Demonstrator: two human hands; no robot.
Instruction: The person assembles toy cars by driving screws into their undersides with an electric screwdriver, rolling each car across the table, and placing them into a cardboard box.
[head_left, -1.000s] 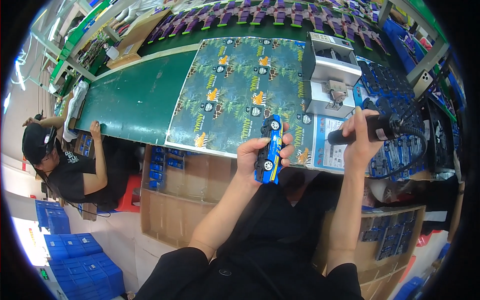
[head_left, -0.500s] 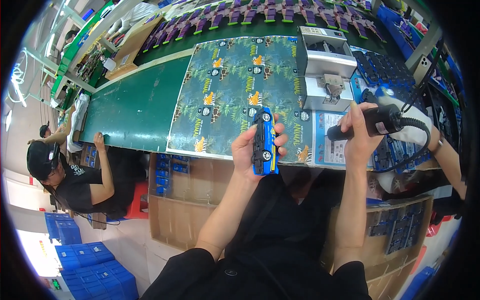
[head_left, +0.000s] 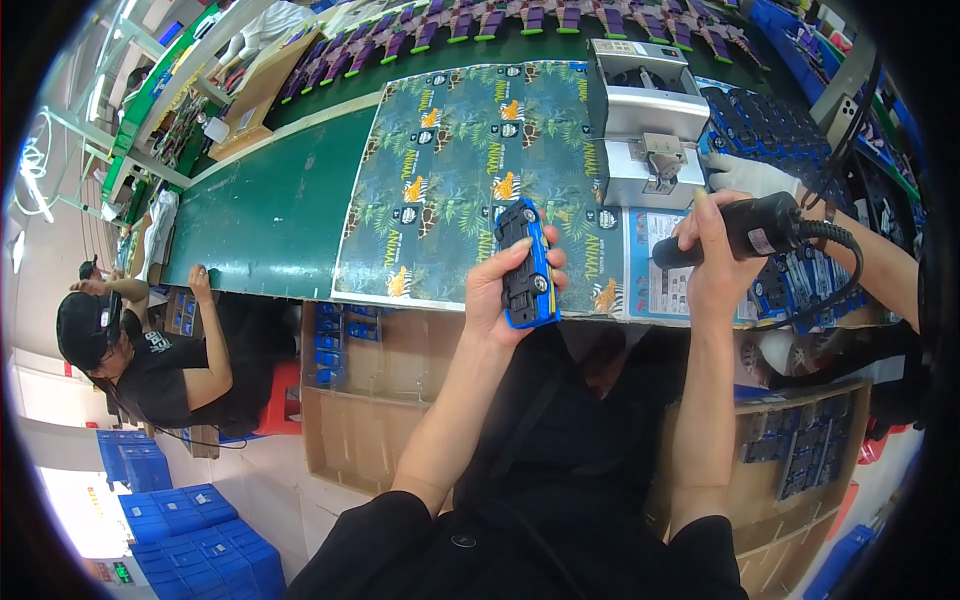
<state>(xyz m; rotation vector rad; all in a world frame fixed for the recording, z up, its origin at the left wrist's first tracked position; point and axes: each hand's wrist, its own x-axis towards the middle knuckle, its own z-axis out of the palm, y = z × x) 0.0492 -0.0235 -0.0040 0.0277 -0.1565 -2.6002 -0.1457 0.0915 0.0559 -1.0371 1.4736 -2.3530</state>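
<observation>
**carfan:** What's the left hand (head_left: 490, 300) holding?

**benchwatcher:** One blue toy car (head_left: 525, 280). It's hanging in the air by the near edge of the printed sheet (head_left: 470, 180), black underside facing up. The thumb is pressing on that underside and the fingers are curling round the far side.

**carfan:** Heavy?

**benchwatcher:** I'm guessing light and stiff, hard plastic, a bit slick on the painted sides. I'd be gripping it by both long sides and going easy on the wheels (head_left: 541, 284) (two are showing clearly), since those are probably the fragile bit.

**carfan:** And the right hand (head_left: 715, 265)?

**benchwatcher:** It's wrapping round one black corded tool (head_left: 755, 228), well apart from the car. Looks like a power screwdriver, but I'm not making out the tip. One cable (head_left: 850, 255) is looping off its back end.

**carfan:** Count the rest?

**benchwatcher:** One silver machine (head_left: 655, 118) is standing at the sheet's right side. Past it, rows of parked cars (head_left: 760, 125) are overlapping too much for a count. One white-gloved hand (head_left: 755, 178), somebody else's, is showing between them. Two big cardboard boxes (head_left: 390, 420) are sitting below the table, one each side. Way out left, one co-worker in a black cap (head_left: 150, 350) is sitting at the same table.
</observation>
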